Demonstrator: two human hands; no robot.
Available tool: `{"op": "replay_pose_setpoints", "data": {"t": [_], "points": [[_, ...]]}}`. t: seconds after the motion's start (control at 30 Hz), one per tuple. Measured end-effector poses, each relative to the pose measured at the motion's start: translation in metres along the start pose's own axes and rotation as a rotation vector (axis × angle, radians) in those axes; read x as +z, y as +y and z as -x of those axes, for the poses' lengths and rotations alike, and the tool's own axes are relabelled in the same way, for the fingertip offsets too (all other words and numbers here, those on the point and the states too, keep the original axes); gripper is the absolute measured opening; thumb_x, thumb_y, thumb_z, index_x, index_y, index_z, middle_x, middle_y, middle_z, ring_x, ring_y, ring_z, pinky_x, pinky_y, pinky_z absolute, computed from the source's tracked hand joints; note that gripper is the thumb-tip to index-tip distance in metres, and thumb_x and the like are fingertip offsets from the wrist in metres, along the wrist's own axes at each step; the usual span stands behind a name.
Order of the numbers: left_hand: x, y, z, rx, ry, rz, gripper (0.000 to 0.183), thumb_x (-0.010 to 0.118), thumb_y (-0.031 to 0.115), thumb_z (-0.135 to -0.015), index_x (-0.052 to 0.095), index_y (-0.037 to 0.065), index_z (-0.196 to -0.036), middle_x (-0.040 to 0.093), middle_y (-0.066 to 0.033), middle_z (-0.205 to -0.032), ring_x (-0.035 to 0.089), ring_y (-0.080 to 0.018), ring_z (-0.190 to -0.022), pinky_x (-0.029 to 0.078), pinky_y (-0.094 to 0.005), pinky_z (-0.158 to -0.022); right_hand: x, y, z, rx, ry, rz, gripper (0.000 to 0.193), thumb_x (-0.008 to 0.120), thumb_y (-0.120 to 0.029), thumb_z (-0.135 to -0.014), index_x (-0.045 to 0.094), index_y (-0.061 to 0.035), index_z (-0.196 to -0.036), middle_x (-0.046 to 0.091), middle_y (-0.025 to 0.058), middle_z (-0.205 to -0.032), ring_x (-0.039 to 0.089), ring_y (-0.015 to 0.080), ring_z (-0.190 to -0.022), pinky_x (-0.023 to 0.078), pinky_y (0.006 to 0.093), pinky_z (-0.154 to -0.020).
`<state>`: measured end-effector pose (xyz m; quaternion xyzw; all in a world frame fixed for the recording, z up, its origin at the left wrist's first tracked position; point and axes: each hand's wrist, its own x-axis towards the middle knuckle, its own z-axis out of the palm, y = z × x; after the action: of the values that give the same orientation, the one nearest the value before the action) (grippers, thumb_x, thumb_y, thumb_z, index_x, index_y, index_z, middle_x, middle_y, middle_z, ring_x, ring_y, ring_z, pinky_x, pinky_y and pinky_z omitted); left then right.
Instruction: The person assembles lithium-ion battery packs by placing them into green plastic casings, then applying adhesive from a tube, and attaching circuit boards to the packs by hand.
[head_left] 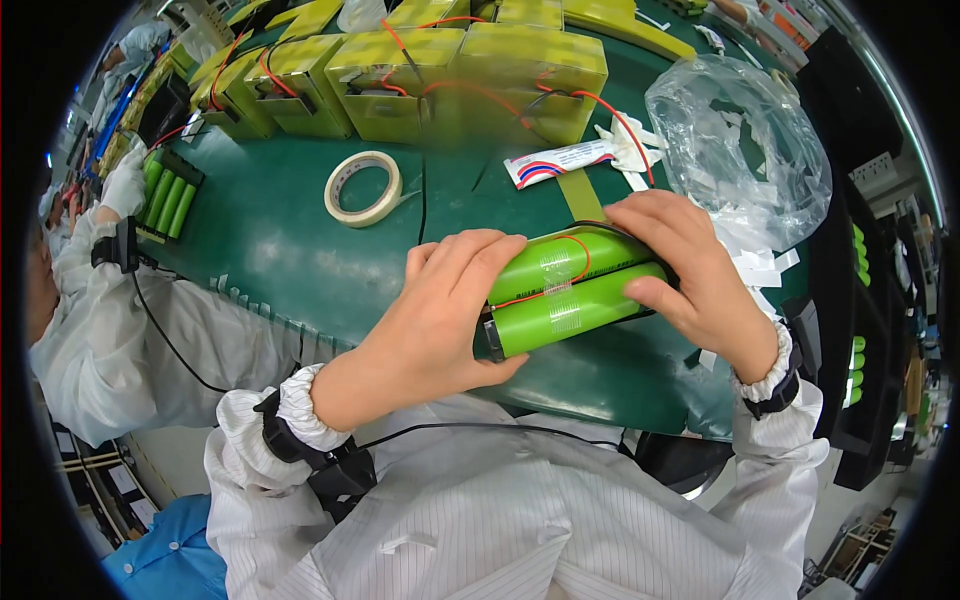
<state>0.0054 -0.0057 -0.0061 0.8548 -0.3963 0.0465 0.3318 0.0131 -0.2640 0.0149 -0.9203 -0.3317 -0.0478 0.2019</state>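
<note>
Between my hands is a battery pack (575,300) of green cylindrical cells, with a thin red wire taped along its top. My left hand (425,315) grips its left end, fingers over the far edge and thumb at the near side. Around the right end curls my right hand (690,275), its thumb pressed on the near cell. The pack tilts slightly up to the right, over the green tabletop (290,250). A yellow-green strip (580,195) shows just beyond it. The underside of the pack is hidden.
Wrapped yellow battery blocks (465,85) with red wires line the far side. Nearer are a tape roll (363,189), a white tube (560,160), a crumpled white glove (630,145) and a clear plastic bag (740,150). At left, a co-worker's gloved hand (124,180) holds green cells (165,200).
</note>
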Motion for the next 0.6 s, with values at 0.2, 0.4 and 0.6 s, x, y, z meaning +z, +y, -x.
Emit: {"op": "replay_pose_setpoints", "data": {"t": [0.2,0.4,0.6], "points": [[0.003,-0.001,0.004,-0.057,-0.081,0.008,0.093,0.081,0.02,-0.052,0.03,0.001,-0.128,0.038,-0.0158,-0.121,0.038,-0.0305,-0.113,0.03,-0.0379,-0.093,-0.013,0.017,0.04,0.233,0.167,-0.447,0.075,0.057,-0.051,-0.075,0.037,-0.0029,-0.128,0.044,0.0146,-0.123,0.04,0.0273,-0.115,0.031,0.0369,-0.096],[0.044,-0.014,0.038,-0.311,0.306,0.45,0.12,0.086,0.023,-0.047,0.01,0.002,-0.137,0.031,-0.015,-0.128,0.033,-0.0273,-0.119,0.027,-0.0378,-0.099,0.019,0.032,0.072,0.384,0.204,-1.123,0.058,0.038,-0.043,-0.091,0.033,-0.0005,-0.13,0.045,0.0137,-0.123,0.046,0.0204,-0.111,0.037,0.03,-0.089],[0.062,-0.012,0.039,-0.351,0.387,0.356,0.11,0.084,0.019,-0.05,0.017,0.001,-0.135,0.034,-0.0141,-0.123,0.037,-0.027,-0.114,0.029,-0.0362,-0.097,0.03,0.008,0.083,0.455,0.42,-0.852,0.043,0.05,-0.027,-0.087,0.044,-0.0005,-0.12,0.048,0.0124,-0.117,0.048,0.0187,-0.103,0.039,0.0282,-0.085]]}}
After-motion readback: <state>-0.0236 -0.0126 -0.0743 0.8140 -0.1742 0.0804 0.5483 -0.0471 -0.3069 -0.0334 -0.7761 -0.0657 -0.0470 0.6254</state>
